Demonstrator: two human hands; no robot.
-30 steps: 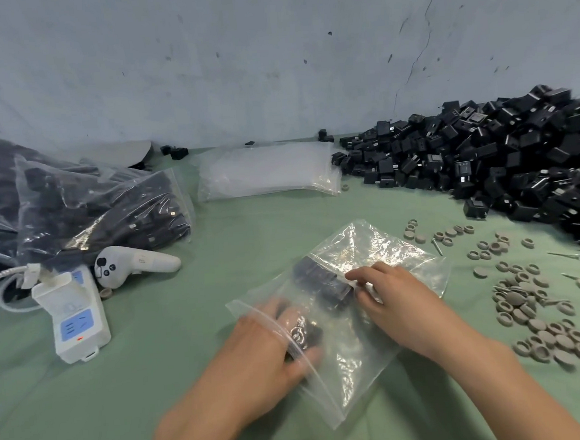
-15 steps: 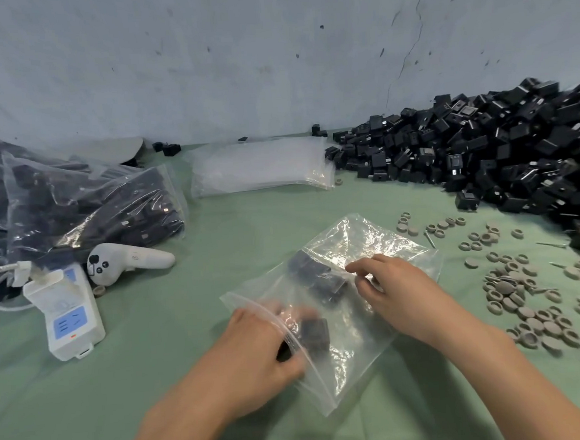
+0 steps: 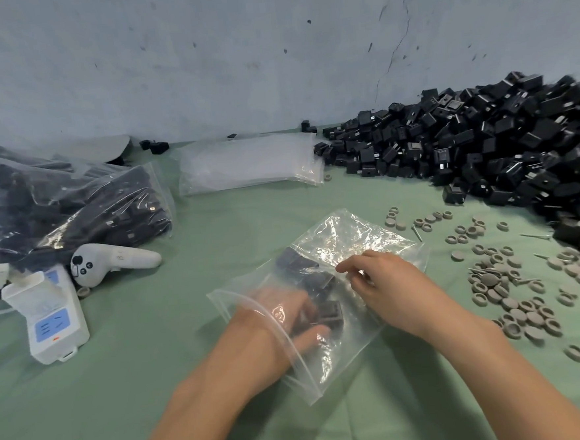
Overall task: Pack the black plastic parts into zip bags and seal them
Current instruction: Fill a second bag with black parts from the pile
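The zip bag point(image 3: 361, 235) lies flat in the middle of the green counter point(image 3: 195, 260), mouth toward the person, with a few black plastic parts point(image 3: 320, 279) already showing dark through the film. The left hand point(image 3: 282, 323) is inside the mouth. A second ago only its fingers were under the film, and now the bag's zip edge crosses the wrist, so the hand has pushed well in. Its grip looks closed round one or two of the parts, thumb below and fingers above, though the film and some blur make that less than certain. The right hand point(image 3: 389, 288) has kept its place on top of the bag, its grip curled and pinching the upper film beside the parts, which seems to hold the bag steady while the load goes deep. I judge this to be the filling step. The bag is far from full and its mouth is wide open, so sealing is not yet near. Just right of the bag grey rings point(image 3: 506, 294) are scattered on the counter. Beyond them a large pile of black parts point(image 3: 483, 151) waits against the wall. A stack of empty zip bags point(image 3: 247, 164) lies behind the bag, and filled bags point(image 3: 85, 206) are heaped at far left. In front of that heap lie a white controller point(image 3: 113, 263) and a white power strip point(image 3: 52, 322).
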